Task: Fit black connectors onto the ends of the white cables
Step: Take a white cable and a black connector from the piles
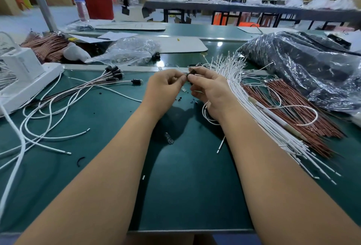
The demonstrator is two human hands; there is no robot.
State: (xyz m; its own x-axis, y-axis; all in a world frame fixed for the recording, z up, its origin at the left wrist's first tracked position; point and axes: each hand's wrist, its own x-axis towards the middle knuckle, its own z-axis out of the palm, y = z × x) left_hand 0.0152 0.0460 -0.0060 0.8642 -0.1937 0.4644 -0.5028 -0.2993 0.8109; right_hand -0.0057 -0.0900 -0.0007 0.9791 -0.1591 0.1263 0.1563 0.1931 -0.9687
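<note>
My right hand (208, 90) pinches a small black connector (192, 73) at its fingertips over the green table (175, 186). My left hand (166, 86) meets it fingertip to fingertip, its fingers curled and pinching something too small to make out. A white cable (220, 145) loops out from under my right hand toward me. A thick bundle of white cables (254, 111) fans out on the right. On the left lie several white cables fitted with black connectors (115, 72).
Reddish-brown wires (293, 111) lie beside the white bundle, with a plastic bag of black parts (302, 64) behind. A white stand (25, 80) sits at the left edge. A clear bag (130, 51) and a small clear part (169, 138) rest on the table. A person in red stands far back.
</note>
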